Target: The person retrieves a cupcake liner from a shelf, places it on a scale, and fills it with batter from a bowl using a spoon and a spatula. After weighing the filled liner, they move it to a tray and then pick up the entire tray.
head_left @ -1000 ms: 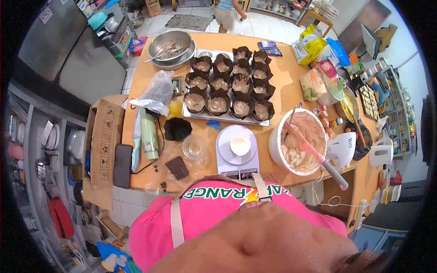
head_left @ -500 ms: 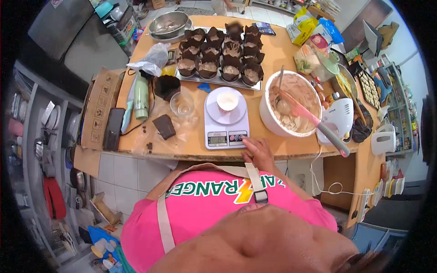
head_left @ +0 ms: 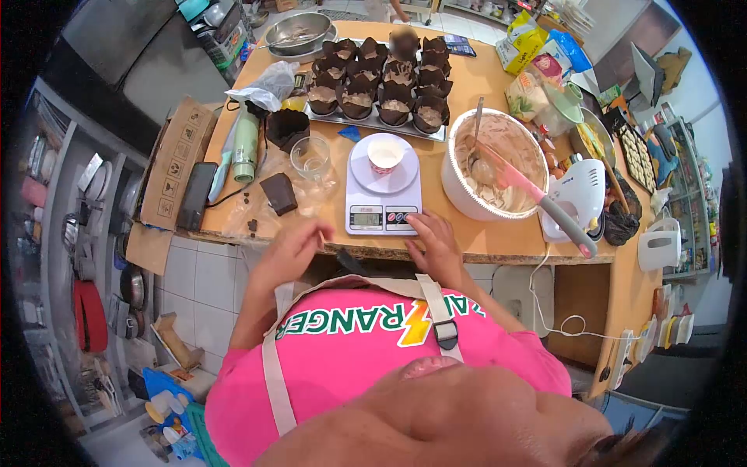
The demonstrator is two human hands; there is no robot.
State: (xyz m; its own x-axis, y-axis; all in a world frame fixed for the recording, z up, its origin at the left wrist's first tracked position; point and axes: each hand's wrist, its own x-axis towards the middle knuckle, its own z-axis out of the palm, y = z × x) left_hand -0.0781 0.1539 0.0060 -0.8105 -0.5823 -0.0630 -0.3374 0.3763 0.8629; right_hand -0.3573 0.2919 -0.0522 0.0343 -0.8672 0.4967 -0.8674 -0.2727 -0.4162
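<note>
Touching scale (head_left: 383, 185) by buttons (head_left: 401, 219), mid-frame, with unclenched right hand (head_left: 437, 243), below cup (head_left: 384, 159) likely centred for even load. Can't tell grip of curled left hand (head_left: 289, 253), left of centre.

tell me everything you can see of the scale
The scale is pale, plastic-looking and roughly rectangular, with a round platform on top. Along the side nearest the person, a panel holds a grey display, its reading too small to make out, and buttons. It lies flat on the table, near the edge. A small cup stands on the platform. The right hand has fingertips at the button end.
</note>
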